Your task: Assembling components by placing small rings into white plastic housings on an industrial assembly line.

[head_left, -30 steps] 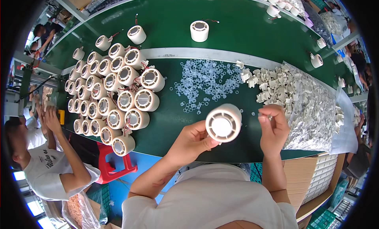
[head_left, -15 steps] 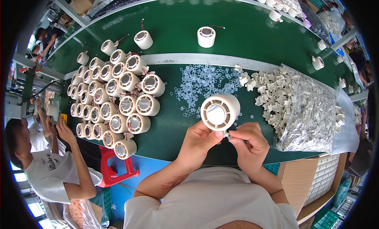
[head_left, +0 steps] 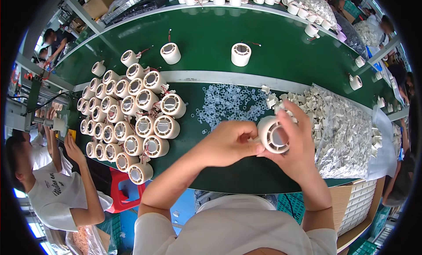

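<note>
A white cylindrical housing (head_left: 265, 132), with a slotted ring around a grey disc on its end face, is tilted in my right hand (head_left: 299, 143). The fingers of that hand curl over its far right side and the thumb lies below. My left hand (head_left: 231, 143) is closed in a pinch against the housing's left side; whatever is between its fingertips is hidden. Beyond my hands lies a spread of small clear plastic rings (head_left: 228, 103). A heap of small white plastic clips (head_left: 318, 110) sits to the right, partly behind my right hand.
Many similar housings with red and dark wires (head_left: 145, 99) stand packed at the left. A raised metal rail (head_left: 198, 76) separates the bench from a green belt (head_left: 202, 35) carrying more housings. A clear bag (head_left: 345, 140) lies at right. A co-worker (head_left: 66, 193) sits at left.
The housing has shifted right and slightly down and is turned. My right hand has gone from pinching below it to wrapping around it; my left hand has moved from underneath to its left side.
</note>
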{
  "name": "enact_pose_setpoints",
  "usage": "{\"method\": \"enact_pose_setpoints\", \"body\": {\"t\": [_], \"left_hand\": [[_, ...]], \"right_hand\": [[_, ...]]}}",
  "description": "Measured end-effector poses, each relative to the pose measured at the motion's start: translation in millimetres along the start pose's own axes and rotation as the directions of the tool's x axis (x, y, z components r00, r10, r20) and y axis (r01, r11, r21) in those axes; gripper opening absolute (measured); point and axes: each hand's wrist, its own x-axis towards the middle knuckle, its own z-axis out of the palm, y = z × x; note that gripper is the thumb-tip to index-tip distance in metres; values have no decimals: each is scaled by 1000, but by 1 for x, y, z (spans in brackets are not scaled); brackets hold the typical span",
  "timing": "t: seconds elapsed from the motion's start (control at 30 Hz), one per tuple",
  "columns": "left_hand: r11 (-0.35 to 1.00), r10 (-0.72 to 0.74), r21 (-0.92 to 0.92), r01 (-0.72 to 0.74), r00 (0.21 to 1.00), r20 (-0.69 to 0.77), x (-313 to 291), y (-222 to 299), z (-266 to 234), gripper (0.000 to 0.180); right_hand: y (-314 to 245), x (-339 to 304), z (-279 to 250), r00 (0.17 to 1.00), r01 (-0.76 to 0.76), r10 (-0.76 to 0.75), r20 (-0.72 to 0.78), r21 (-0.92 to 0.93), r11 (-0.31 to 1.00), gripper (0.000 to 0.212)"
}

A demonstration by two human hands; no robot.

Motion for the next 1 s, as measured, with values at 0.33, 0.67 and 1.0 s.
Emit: {"method": "enact_pose_setpoints", "body": {"t": [0.33,0.67,1.0], "left_hand": [[506,389,808,301,757,-525,202,-22,-67,53],[672,529,721,-171,792,-305,73,7,-4,57],[664,529,692,-283,832,-168,-38,-39,72,56]], "right_hand": [[257,111,41,858,-480,492,-148,-575,663,66],[87,25,10,762,-643,516,391,364,674,37],[30,-72,37,880,-473,353,319,498,727,15]]}}
